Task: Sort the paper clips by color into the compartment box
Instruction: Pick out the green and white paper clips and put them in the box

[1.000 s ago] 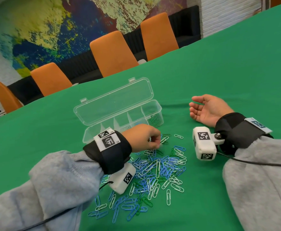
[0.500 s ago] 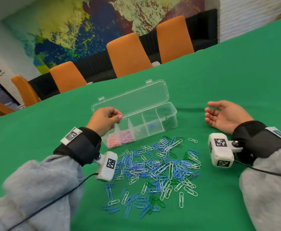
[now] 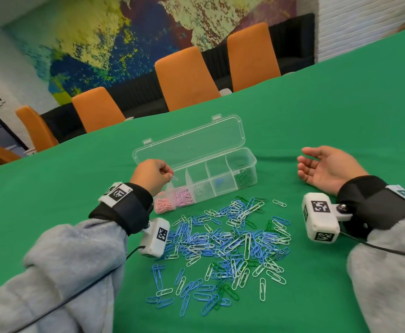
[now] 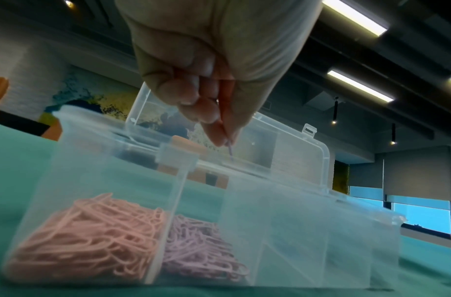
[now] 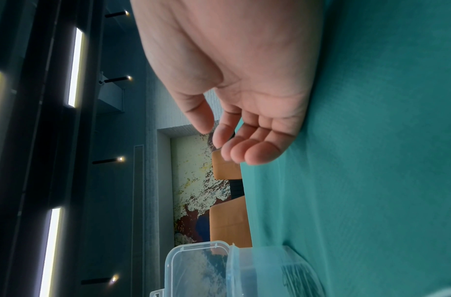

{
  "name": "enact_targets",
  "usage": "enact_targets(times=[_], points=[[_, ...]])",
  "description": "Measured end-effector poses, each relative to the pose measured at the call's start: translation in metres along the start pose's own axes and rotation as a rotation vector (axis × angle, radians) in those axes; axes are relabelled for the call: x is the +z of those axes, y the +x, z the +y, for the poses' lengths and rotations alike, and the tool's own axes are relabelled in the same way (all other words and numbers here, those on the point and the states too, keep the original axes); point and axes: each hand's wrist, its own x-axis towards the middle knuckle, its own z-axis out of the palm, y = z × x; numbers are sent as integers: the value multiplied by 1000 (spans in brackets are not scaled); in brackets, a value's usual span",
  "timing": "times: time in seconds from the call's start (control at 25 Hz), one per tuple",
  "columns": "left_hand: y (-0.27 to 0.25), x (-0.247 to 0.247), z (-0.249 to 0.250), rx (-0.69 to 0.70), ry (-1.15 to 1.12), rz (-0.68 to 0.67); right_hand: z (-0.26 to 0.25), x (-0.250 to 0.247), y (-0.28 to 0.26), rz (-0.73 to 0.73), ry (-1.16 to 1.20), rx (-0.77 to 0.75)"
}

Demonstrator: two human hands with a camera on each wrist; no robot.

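Note:
A clear compartment box (image 3: 247,181) stands open on the green table, lid (image 3: 192,143) tilted back. Its left compartments hold pink clips (image 3: 164,205) and lilac clips (image 3: 184,197); further right lie a few white, blue and green ones. My left hand (image 3: 152,175) hovers over the box's left part and pinches a pale lilac paper clip (image 3: 174,178) between thumb and fingertips; the left wrist view shows that clip (image 4: 230,153) hanging above the lilac compartment (image 4: 201,259). My right hand (image 3: 326,167) rests palm up on the table right of the box, fingers relaxed and empty (image 5: 234,144).
A loose pile of blue, white and green paper clips (image 3: 228,243) covers the table in front of the box, between my forearms. Orange chairs (image 3: 184,78) line the far table edge. Cables run from both wrist cameras.
My left hand left the pile with a clip and moved left and up to the box's left compartments. The right hand has stayed put.

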Motion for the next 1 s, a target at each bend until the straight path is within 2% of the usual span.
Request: enact_targets(times=[0.2,0.4,0.56,0.76,0.92,1.0], points=[[-8,-2,2,15,-146,-29,0,0,1,5,2,-3],[-21,-4,6,18,-394,-73,0,0,0,10,-1,-6],[-39,0,29,1,-629,-223,0,-1,-1,7,-1,-4],[-56,5,55,-193,-960,-441,-1,1,-2,8,-16,-3],[-62,5,61,-225,-1034,-497,-1,1,-1,7,-10,0],[-62,1,59,-196,-992,-462,-1,1,-1,9,-10,1]])
